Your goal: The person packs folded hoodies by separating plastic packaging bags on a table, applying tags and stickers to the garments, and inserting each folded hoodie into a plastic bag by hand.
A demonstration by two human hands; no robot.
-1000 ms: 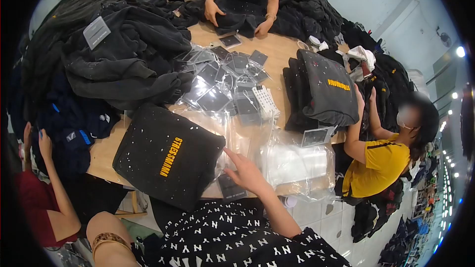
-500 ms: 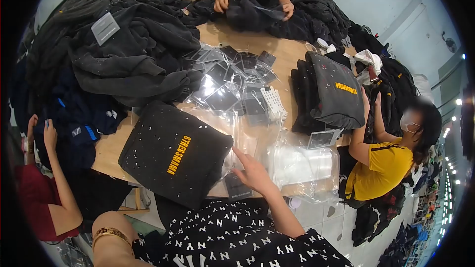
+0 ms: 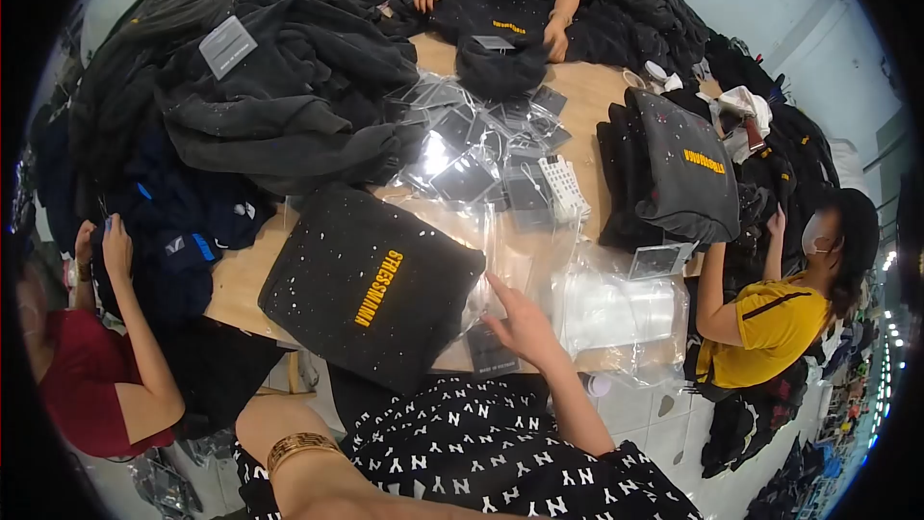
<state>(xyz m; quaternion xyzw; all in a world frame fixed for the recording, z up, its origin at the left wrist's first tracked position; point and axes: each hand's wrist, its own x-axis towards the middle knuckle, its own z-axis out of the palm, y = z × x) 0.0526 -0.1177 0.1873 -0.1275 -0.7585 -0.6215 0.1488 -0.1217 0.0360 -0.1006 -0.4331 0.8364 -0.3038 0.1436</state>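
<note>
A folded black garment (image 3: 366, 284) with yellow lettering and white specks lies near the table's front edge. Beside its right corner is my right hand (image 3: 523, 321), index finger stretched out and thumb apart, the fingertip at the garment's edge over clear plastic. A dark tag (image 3: 493, 354) lies under plastic below this hand. At the lower left, my left hand (image 3: 279, 416) shows only as bent skin above a patterned bracelet; its fingers are hidden. Clear plastic bags (image 3: 616, 313) lie to the right.
Loose tags (image 3: 462, 149) and a white dotted sheet (image 3: 565, 188) lie mid-table. Folded garments (image 3: 679, 169) stand right; a dark clothing heap (image 3: 279, 96) is left. Co-workers are at the left, the far side and the right, where one wears yellow (image 3: 765, 327).
The view has shifted, moving the table contents rightward in the frame. The far co-worker has spread out a dark lettered garment. My left arm reaches further into view; my right hand stays beside the folded garment.
</note>
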